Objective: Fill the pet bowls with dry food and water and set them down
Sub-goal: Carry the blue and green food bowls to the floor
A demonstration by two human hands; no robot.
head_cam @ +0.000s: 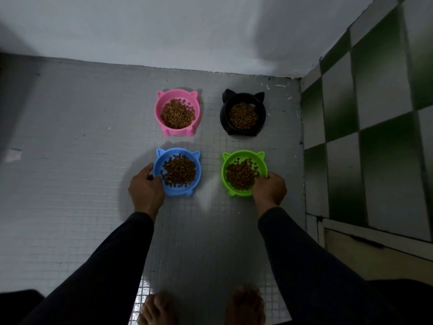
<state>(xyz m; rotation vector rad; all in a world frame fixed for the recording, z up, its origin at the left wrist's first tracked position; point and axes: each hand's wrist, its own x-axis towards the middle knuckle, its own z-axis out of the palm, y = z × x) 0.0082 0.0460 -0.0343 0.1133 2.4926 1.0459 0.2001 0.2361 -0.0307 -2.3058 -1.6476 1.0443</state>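
Fingertips of right hand hidden behind green bowl.

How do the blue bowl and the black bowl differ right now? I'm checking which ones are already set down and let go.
The blue bowl lies in the near row with the left hand gripping its rim; the black bowl sits in the far row, untouched. The blue bowl is on the left, the black bowl on the right. Both have cat ears and hold dry food, none water.

A person's left hand grips the blue bowl and the right hand the green bowl, both holding kibble, on a tiled floor before pink and black bowls.
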